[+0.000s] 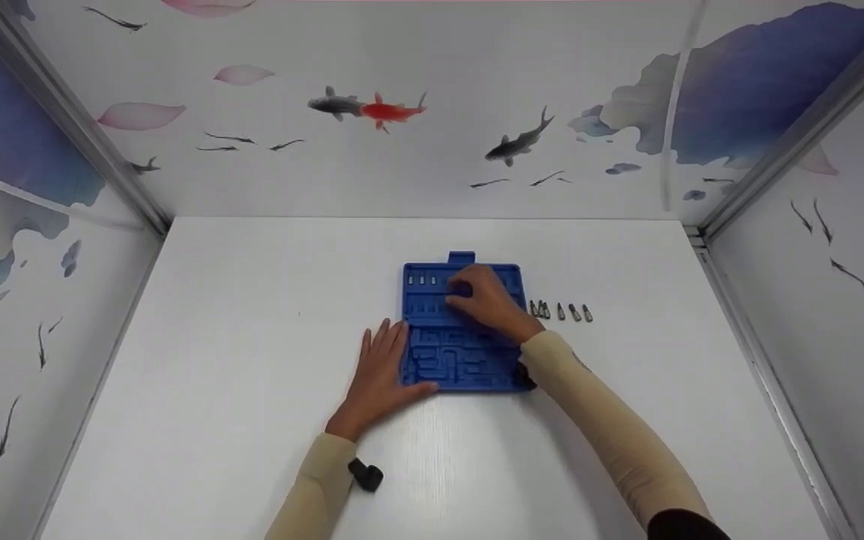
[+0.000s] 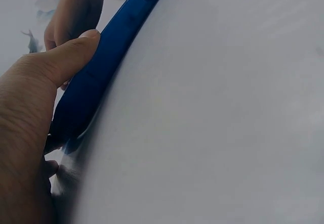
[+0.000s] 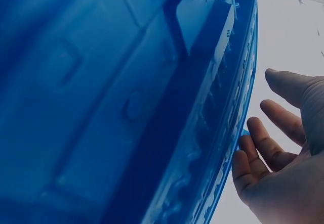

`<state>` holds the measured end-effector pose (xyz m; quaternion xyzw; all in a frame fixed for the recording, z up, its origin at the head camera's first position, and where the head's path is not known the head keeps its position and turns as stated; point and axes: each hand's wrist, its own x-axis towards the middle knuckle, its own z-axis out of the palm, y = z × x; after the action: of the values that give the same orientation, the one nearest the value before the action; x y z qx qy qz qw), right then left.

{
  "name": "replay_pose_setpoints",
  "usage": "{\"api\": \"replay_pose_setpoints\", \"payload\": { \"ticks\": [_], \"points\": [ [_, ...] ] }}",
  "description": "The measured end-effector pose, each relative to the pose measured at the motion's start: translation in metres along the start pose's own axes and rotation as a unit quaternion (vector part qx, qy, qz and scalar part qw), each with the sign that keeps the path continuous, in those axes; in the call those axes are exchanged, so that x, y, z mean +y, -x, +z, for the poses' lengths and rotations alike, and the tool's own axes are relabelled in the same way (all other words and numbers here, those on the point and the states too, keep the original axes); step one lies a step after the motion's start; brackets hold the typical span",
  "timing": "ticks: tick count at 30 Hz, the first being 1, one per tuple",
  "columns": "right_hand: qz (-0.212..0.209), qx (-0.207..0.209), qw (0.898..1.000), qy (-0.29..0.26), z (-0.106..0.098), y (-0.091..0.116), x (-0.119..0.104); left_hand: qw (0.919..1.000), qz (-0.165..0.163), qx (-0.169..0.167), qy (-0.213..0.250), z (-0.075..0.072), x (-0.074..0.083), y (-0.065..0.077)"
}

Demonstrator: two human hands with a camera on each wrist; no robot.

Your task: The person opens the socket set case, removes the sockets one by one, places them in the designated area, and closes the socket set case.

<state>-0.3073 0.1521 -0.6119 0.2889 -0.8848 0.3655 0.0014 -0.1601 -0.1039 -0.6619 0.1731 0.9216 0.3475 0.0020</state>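
Note:
A blue plastic case (image 1: 462,358) with moulded slots lies open on the white table. Three small silver bits (image 1: 422,280) stand in its top row at the left. My right hand (image 1: 488,300) is over the upper part of the case, thumb and index fingertips bent toward the top rows with a gap between them. In the right wrist view its fingers (image 3: 273,155) are spread, and nothing shows between them. My left hand (image 1: 383,375) rests against the left edge, its fingers straight and its thumb (image 2: 76,52) on the near edge.
Several dark-tipped metal bits (image 1: 561,311) stand in a row on the table, right of the case and close to my right wrist. A latch tab (image 1: 462,257) sticks out from the far edge. Printed panels (image 1: 432,165) wall in the table behind and at both sides.

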Motion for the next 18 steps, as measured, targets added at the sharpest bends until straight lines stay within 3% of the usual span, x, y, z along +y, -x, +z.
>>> {"api": "replay_pose_setpoints", "payload": {
  "ticks": [3, 4, 11, 18],
  "points": [
    [-0.013, 0.006, 1.000, 0.001, 0.006, -0.006, 0.005, 1.0000, -0.001, -0.001, 0.001, 0.000, 0.001, 0.001],
    [-0.006, 0.004, 1.000, 0.003, 0.005, -0.007, -0.002, 1.0000, -0.002, -0.001, 0.002, 0.000, 0.001, 0.001],
    [0.034, 0.009, 0.999, -0.003, 0.025, -0.021, 0.020, 1.0000, -0.001, -0.005, 0.002, 0.000, 0.002, 0.000],
    [0.038, -0.003, 0.998, 0.042, 0.018, -0.028, -0.010, 1.0000, -0.002, -0.004, -0.008, -0.002, 0.002, -0.001]
  ]
}}
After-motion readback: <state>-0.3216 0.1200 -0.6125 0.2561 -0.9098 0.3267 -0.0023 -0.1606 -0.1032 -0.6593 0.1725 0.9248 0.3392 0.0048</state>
